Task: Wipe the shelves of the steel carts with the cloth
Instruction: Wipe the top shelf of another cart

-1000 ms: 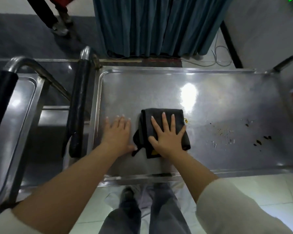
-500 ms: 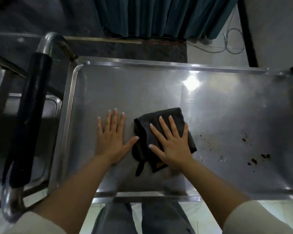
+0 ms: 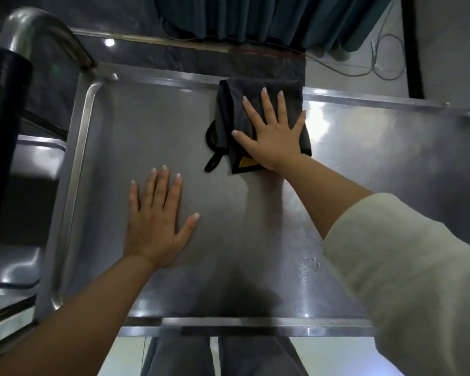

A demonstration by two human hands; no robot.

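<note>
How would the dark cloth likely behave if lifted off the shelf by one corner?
Probably floppy: the cloth lies folded in soft layers with a loose loop trailing. It likely unfolds and drapes. It looks light, and seems to slide easily on the smooth shelf under the flat right hand.

Dark cloth on the steel cart shelf

The folded dark grey cloth lies flat under the straight fingers of the right hand, its far edge against the far rim of the shelf. A yellow tag and a black loop show at its near edge, below the palm.
</note>
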